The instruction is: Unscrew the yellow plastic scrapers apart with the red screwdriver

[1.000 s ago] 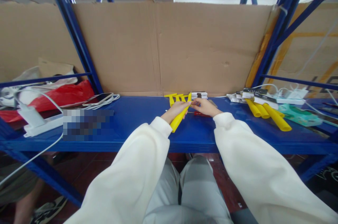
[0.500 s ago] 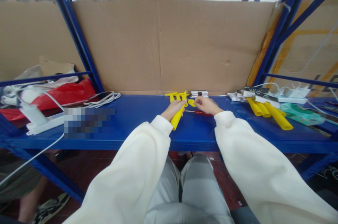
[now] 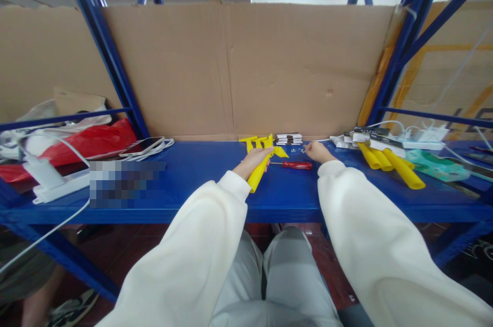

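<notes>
My left hand [image 3: 254, 160] is wrapped round a yellow tube [image 3: 258, 179] over the blue shelf, with a yellow pointed part [image 3: 281, 152] at the tube's far end. Beyond it lie yellow T-shaped pieces [image 3: 251, 142]. My right hand [image 3: 317, 152] is closed near some tiny silvery parts [image 3: 293, 151]; what its fingers hold, if anything, is too small to make out. A screwdriver with a red handle [image 3: 297, 165] lies between the hands, its shaft pointing left. Small white boxes [image 3: 288, 139] are stacked near the cardboard.
Yellow tubes [image 3: 404, 169], dark and white boxes [image 3: 379, 138] and a green packet [image 3: 437, 165] lie at the right. A red bag [image 3: 90, 141], a power strip [image 3: 61, 186] and a phone [image 3: 141, 147] are at the left. Cardboard [image 3: 285, 70] stands behind. A person's leg shows at lower left.
My right hand has moved right, away from the yellow part, uncovering the red screwdriver handle and the tiny parts. My left hand still grips the tube.
</notes>
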The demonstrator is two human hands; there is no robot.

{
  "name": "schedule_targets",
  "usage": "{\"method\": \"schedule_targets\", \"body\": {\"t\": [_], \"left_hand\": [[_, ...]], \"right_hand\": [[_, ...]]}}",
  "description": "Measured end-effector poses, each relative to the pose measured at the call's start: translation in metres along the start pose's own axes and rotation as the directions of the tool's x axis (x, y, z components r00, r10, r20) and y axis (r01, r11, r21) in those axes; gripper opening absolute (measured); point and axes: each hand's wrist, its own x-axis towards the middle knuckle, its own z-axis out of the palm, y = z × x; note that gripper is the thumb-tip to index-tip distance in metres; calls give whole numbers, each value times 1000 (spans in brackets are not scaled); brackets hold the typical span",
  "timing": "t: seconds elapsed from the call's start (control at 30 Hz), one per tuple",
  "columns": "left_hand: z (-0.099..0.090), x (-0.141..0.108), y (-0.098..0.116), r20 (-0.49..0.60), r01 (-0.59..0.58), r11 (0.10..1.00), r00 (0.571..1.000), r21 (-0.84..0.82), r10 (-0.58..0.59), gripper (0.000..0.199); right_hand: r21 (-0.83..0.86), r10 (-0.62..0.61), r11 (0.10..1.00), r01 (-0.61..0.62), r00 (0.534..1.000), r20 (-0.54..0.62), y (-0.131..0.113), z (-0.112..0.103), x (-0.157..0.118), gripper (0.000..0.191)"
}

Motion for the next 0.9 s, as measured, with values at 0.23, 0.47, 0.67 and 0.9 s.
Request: {"method": "schedule_targets", "body": {"t": [0.23,0.47,0.67,0.9], "left_hand": [[14,7,5,39,24,999,999,-31,-23,27],[49,26,20,42,92,990,995,-110,-88,26],[77,35,26,-59,150,952,983,-268,-171,23],[51,44,26,-114,65,965,989,-253,-96,17]], "right_hand": [[-59,78,995,-77,997,27,-7,-1,-3,31],[30,160,987,-158,984,-83,-4,-1,-1,31],[78,115,991,-108,989,-90,-5,0,0,28],[110,-108,988,109,994,-15,-9,5,3,33]]}}
